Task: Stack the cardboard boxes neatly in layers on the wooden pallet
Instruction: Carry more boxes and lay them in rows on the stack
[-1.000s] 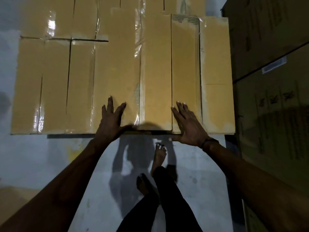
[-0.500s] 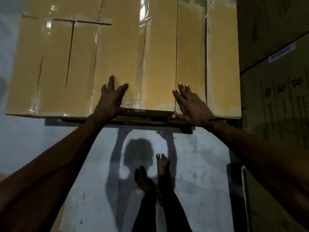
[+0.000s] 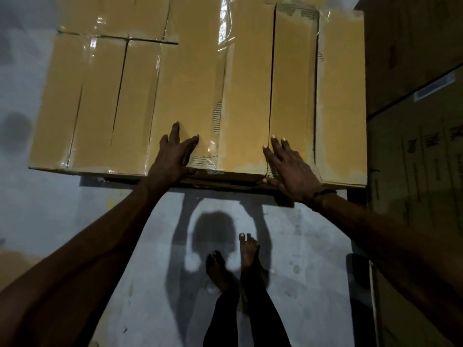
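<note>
Both arms are stretched out in front, and the hands are on the top layer of cardboard boxes [image 3: 200, 91]. The left hand [image 3: 172, 156] lies palm down near the front edge of a wide tan box [image 3: 185, 101], fingers spread and straight, thumb angled out toward a strip of clear tape [image 3: 213, 151]; its grip is open, pressing flat, nothing curled round. The right hand [image 3: 290, 169] is flat as well, fingers straight and together across the seam between two narrow boxes, with the thumb tucked down at the front edge; that grip is open too, resting on the cardboard. A dark band [image 3: 323, 195] circles the right wrist.

The boxes lie side by side, tops level, long seams running away from the person. Glossy tape catches the light farther back. At the far right of the layer sits one more narrow box [image 3: 340, 96], just beside the one under the right hand. Below the front edge a darker strip shows; whether that is the wooden pallet or a lower layer cannot be told.

Down below, two bare feet [image 3: 233, 261] stand on the grey floor [image 3: 313, 246], and the shadow [image 3: 215, 231] of the person's head and raised arms falls on it. On the right, a tall stack of dim cartons [image 3: 413, 71] stands close against the layer.
</note>
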Available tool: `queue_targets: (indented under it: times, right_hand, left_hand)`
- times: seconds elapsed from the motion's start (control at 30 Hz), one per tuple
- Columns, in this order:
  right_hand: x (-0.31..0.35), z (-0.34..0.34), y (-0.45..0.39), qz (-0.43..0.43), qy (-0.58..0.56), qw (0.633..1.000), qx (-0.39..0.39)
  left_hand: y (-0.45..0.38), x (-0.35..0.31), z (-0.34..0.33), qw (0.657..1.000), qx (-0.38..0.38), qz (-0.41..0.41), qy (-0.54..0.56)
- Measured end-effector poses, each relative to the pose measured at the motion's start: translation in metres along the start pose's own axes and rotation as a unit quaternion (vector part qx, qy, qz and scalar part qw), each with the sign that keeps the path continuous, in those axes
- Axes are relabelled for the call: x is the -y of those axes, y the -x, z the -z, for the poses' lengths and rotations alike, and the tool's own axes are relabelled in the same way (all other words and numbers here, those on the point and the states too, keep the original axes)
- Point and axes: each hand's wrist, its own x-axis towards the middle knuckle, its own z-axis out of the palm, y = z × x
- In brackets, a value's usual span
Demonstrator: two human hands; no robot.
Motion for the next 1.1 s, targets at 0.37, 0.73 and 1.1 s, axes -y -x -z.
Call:
queue_targets:
  times: [0.37,0.73,1.1]
  right_hand:
    - [0.008,-0.005,0.008,0.003,-0.007,1.000,-0.006]
    - [0.007,-0.003,0.006,0.001,-0.025,1.000,-0.015]
    - [0.023,0.037,0.009,-0.043,-0.094,0.993,0.053]
  left_hand:
    - [0.007,0.003,-0.008,1.000,0.002,0.012,0.009]
    - [0.002,0.001,-0.011,0.999,0.000,0.017,0.034]
    - [0.010,-0.050,0.034,0.988,0.118,0.096,-0.023]
